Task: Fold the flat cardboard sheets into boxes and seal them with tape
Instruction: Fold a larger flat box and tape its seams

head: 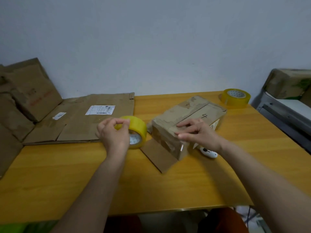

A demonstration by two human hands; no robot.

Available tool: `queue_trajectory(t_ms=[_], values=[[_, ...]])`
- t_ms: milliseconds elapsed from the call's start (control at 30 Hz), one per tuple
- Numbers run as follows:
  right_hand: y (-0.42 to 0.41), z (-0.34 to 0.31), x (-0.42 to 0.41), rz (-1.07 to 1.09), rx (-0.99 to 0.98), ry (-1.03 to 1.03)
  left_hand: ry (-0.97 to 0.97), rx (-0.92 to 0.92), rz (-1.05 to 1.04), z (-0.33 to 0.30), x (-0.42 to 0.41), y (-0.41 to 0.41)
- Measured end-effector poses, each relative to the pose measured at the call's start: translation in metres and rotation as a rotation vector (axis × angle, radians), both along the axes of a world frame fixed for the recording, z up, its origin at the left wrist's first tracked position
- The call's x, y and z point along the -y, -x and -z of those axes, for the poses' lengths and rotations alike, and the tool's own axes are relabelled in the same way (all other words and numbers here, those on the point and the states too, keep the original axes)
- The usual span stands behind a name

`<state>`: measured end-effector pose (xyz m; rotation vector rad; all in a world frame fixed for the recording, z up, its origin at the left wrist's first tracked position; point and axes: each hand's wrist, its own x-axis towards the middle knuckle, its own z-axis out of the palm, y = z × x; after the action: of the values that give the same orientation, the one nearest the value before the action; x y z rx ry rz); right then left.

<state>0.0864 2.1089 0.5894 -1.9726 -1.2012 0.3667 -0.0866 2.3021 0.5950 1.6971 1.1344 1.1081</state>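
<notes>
Both forearms reach in from the near edge of the table (168, 190). The left hand (114, 133) is raised at about 9 o'clock of the box (186, 121), back toward the camera, thumb and forefinger curled into a pinch on the top rim of the tape roll (134, 132), which stands on edge just beside the box. The right hand (198, 133) lies palm down on the near end of the box top, fingers extended toward 9 o'clock and pressing the flap, thumb along the near top edge. The box sits mid-table, one flap (158, 157) splayed flat toward 7 o'clock. A white cutter (208, 153) lies at 5 o'clock of the box, under the right wrist. Flat sheets (80, 121) lie at 9 o'clock; a second roll (235, 98) stands at 1 o'clock.
</notes>
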Motion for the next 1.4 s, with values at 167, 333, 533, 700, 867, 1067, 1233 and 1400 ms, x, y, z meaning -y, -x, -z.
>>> queue_trajectory(t_ms=[167, 333, 533, 700, 867, 1067, 1233, 1400], values=[[0.006, 0.002, 0.003, 0.248, -0.162, -0.281, 0.058, 0.118, -0.154, -0.002, -0.007, -0.019], [0.019, 0.002, -0.016, 0.654, -0.106, -0.233, 0.111, 0.200, -0.130, -0.001, 0.001, -0.045], [0.037, 0.017, -0.023, 0.670, 0.367, -0.020, 0.238, 0.336, -0.017, -0.009, 0.003, -0.084], [0.034, 0.020, -0.012, 0.479, 0.425, -0.017, 0.359, 0.321, 0.137, 0.005, 0.011, -0.101], [0.024, 0.024, 0.009, 0.206, 0.437, -0.153, 0.362, 0.360, 0.296, 0.015, 0.021, -0.093], [0.018, 0.033, 0.006, 0.301, 0.270, -0.426, 0.297, 0.438, 0.394, 0.031, 0.043, -0.080], [0.013, 0.040, 0.013, 0.208, 0.548, -0.326, 0.316, 0.480, 0.407, 0.033, 0.046, -0.075], [0.009, 0.034, 0.026, 0.091, 0.615, -0.089, 0.295, 0.446, 0.480, 0.033, 0.047, -0.068]])
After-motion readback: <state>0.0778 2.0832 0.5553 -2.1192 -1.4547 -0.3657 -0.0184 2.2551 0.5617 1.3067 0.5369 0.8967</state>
